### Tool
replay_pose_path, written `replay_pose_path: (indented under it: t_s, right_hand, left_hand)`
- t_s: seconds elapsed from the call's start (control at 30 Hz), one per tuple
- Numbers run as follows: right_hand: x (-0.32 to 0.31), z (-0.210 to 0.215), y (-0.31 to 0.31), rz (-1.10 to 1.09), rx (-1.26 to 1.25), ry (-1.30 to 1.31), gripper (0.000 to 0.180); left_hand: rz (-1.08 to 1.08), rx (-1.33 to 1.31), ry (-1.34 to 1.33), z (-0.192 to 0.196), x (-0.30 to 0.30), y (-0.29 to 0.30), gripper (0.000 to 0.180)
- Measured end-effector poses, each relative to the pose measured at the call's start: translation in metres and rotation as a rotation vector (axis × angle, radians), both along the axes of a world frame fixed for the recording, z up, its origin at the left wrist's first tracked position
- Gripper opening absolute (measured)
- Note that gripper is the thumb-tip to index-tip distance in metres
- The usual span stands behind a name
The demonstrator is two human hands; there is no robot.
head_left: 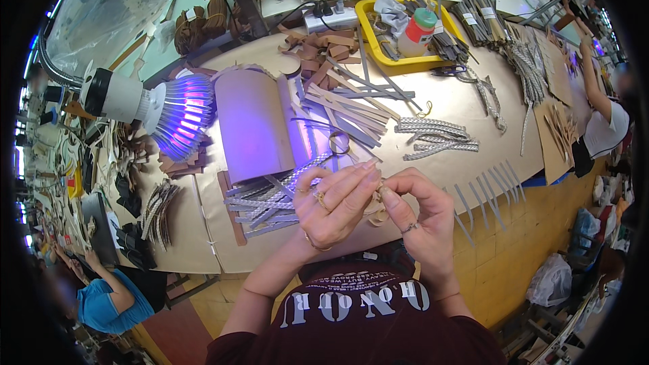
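Tan worktable (466, 105), purple-glowing lamp (179, 115), wood-block floor (514, 257).

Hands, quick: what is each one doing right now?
Left hand: closed, fingers pinching a small tan strap piece.
Right hand: closed, pinching the same tan strap piece from the other side.

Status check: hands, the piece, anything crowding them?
Left hand and right hand pinch a small tan strap piece together. Grey strips lie just left. Purple lamp stands clear.

The lamp (169, 111) stands left of the strips (270, 196); the tray (368, 34) sits behind, on the table (473, 105).
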State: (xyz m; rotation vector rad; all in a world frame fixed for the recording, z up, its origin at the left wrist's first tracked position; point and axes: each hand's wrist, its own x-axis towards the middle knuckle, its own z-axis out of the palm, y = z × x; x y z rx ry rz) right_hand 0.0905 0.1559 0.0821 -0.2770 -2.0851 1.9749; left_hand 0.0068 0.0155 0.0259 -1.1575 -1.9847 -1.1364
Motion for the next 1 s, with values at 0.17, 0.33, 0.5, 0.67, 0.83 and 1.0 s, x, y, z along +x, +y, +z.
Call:
replay_pose_path:
  t_s: [0.17,0.33,0.5,0.67,0.83,1.0]
  right_hand:
    - [-0.001,0.0,0.001,-0.011,0.021,0.001,0.007]
    - [-0.002,-0.001,0.0,-0.024,0.033,0.008,0.005]
    - [-0.003,-0.005,-0.003,-0.043,0.136,0.001,0.003]
    - [-0.002,-0.008,-0.006,-0.084,0.406,0.008,0.006]
    - [-0.002,-0.01,-0.004,-0.091,0.625,0.031,0.008]
    - [-0.004,-0.01,-0.004,-0.073,0.734,0.06,0.011]
  left_hand:
    - [0.005,-0.007,0.018,0.0,0.0,0.001,0.037]
    - [0.022,-0.034,0.031,0.0,0.001,0.001,0.036]
    - [0.027,-0.042,0.015,-0.003,0.003,0.003,0.036]
    - [0.034,-0.037,-0.007,-0.005,0.004,0.01,0.039]
    - [-0.127,0.013,-0.271,0.004,0.004,0.007,0.039]
    - [-0.124,0.073,-0.447,0.014,0.001,0.004,0.029]
